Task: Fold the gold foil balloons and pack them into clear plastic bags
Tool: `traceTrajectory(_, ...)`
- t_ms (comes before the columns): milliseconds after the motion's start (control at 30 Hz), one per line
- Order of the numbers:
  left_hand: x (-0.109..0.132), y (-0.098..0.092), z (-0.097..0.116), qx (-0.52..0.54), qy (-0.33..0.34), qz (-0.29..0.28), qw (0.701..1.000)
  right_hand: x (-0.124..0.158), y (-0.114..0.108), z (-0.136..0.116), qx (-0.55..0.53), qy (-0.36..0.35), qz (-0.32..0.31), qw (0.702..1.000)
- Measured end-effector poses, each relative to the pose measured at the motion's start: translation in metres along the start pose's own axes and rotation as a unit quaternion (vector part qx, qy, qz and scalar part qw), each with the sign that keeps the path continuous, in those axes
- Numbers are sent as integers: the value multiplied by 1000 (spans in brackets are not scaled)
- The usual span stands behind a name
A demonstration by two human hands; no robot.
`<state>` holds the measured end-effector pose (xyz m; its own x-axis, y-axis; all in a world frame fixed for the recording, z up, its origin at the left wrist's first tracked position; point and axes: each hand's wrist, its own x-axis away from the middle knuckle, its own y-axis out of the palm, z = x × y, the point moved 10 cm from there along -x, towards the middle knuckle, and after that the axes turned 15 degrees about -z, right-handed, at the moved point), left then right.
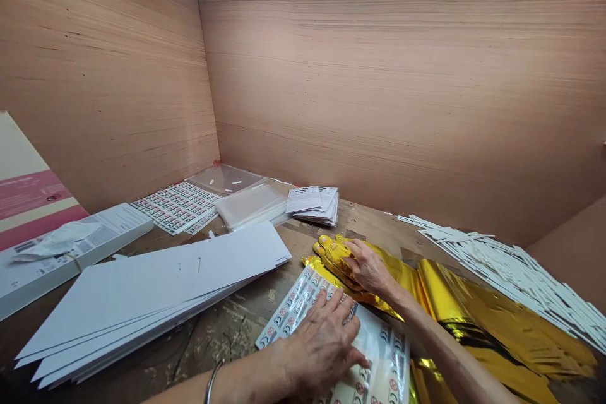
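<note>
My left hand [326,334] lies with fingers spread on a sheet of small stickers [288,309] printed with CE marks and red warning circles. Part of that sheet is bare backing, and a stretch of it is hidden under the hand. Just beyond, my right hand [369,268] reaches over a stack of flat gold foil balloons [334,252]. Its fingers are bent and drawn together on the top balloon, near the rounded lobes at its left end. Whether a small sticker is between the fingertips is too small to tell. The sheet's upper edge overlaps the foil.
White cards [180,284] lie stacked on the left, beside a long white box [71,252]. Toward the back are more sticker sheets [175,205], clear plastic bags [250,205] and printed leaflets [312,202]. White strips [511,271] are heaped at the right. Wooden walls [402,101] enclose the table.
</note>
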<state>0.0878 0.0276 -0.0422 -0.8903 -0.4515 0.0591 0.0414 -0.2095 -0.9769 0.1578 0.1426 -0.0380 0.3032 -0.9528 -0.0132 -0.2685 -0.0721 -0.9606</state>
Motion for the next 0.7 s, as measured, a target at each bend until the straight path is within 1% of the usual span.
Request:
traceTrajectory(100, -9, -7, -11, -14, -17, 9, 1000, 37, -15, 7, -26, 6, 15, 1000)
traceTrajectory(200, -21, -17, -32, -18, -62, 18, 998, 81, -22, 7, -49, -3, 1, 999)
traceTrajectory(233, -24, -18, -35, -17, -69, 18, 997, 95, -22, 5, -53, -5, -9, 999)
traceTrajectory(300, -27, -17, -31, -17, -58, 14, 998, 120, -17, 1, -56, -7, -32, 998)
traceTrajectory(400, -24, -4, -2, -15, 5, -5, 1000, 146, -6, -3, -47, -4, -54, 997)
traceTrajectory(467, -19, 7, 17, -10, 44, -21, 999, 156, 1, -4, -33, 3, -59, 998)
traceTrajectory(533, -17, 14, 27, -9, 62, -32, 998, 160, 6, -3, -22, 8, -60, 998)
traceTrajectory(600, -19, 16, 23, -14, 43, -33, 998, 158, 5, -1, -19, 12, -52, 998)
traceTrajectory(700, -24, 13, 2, -26, -15, -27, 999, 140, -4, 2, -17, 23, -27, 999)
